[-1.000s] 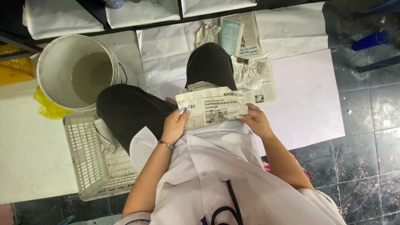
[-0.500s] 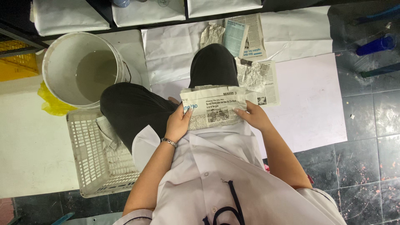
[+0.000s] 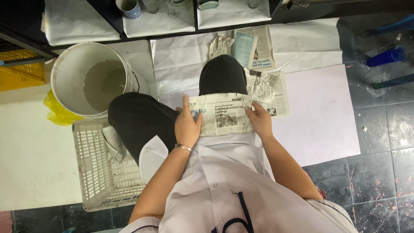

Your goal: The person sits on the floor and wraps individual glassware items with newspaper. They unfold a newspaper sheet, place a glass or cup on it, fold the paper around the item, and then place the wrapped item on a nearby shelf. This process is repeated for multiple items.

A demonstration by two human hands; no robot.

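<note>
A folded piece of newspaper (image 3: 224,114) lies across my lap, over the hem of my white shirt and my black trousers. My left hand (image 3: 187,125) lies flat on its left end, fingers together and pointing away from me, a thin bracelet at the wrist. My right hand (image 3: 259,118) grips its right edge, thumb on top of the paper. Whatever the newspaper covers is hidden.
A white bucket (image 3: 64,64) with murky water stands at my left, a yellow bag beside it. A white plastic crate (image 3: 92,172) holding crumpled paper sits by my left knee. Newspaper sheets (image 3: 269,88) and white paper (image 3: 319,108) cover the dark tiled floor. Shelves with cups (image 3: 128,6) run ahead.
The newspaper has been pressed flatter onto my lap. My left hand went from gripping its edge to lying flat on it. The right hand slid inward along the right edge.
</note>
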